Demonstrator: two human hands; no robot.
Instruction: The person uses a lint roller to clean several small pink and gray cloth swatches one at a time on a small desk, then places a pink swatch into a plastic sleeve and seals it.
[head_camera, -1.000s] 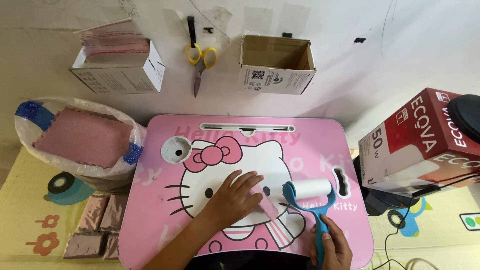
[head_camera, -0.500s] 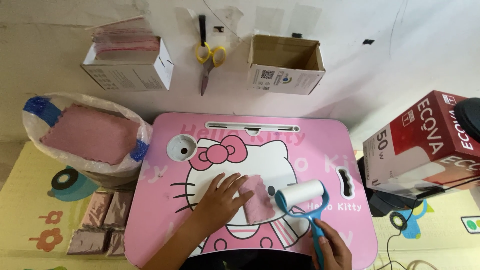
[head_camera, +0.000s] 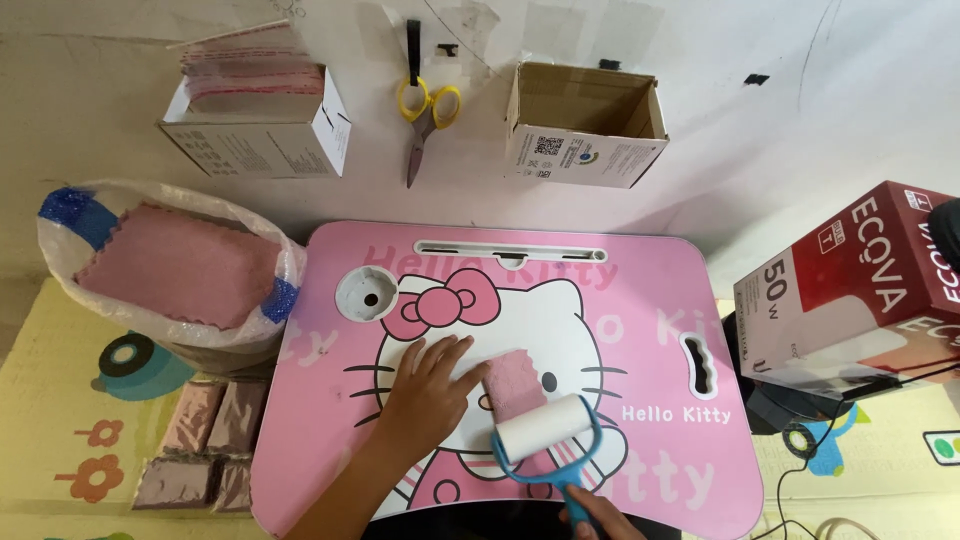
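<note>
Left hand (head_camera: 425, 390) lay flat on the pink lap table (head_camera: 640, 300), fingers spread apart and pressing down, its fingertips touching the left edge of a small pink cloth (head_camera: 517, 385). That cloth lay near the middle of the tabletop, on the white cartoon face printed there. Right hand (head_camera: 590, 512) showed only partly at the bottom edge of the frame, its fingers wrapped tight around the blue handle of a lint roller (head_camera: 545, 430). The roller's white drum rested across the near end of the cloth, tilted slightly, with its blue frame curving around both ends.

Open tabletop remained on every side of the cloth: a broad stretch to the right, up to the oval handle slot (head_camera: 702, 362), and more toward the far edge, where a long groove (head_camera: 510, 250) ran. A round cup recess (head_camera: 367, 293) sat at the table's far left corner, well apart from the hands.

Left of the table, just beside its edge, stood a white plastic bag (head_camera: 60, 250) holding a stack of pink cloths, with wrapped packets (head_camera: 205, 445) on the floor mat below it. Beyond the far edge stood a box of clear bags (head_camera: 255, 135), yellow-handled scissors (head_camera: 428, 110) and an open cardboard box (head_camera: 585, 125). A red and white carton (head_camera: 850, 290) stood near the table's right edge.
</note>
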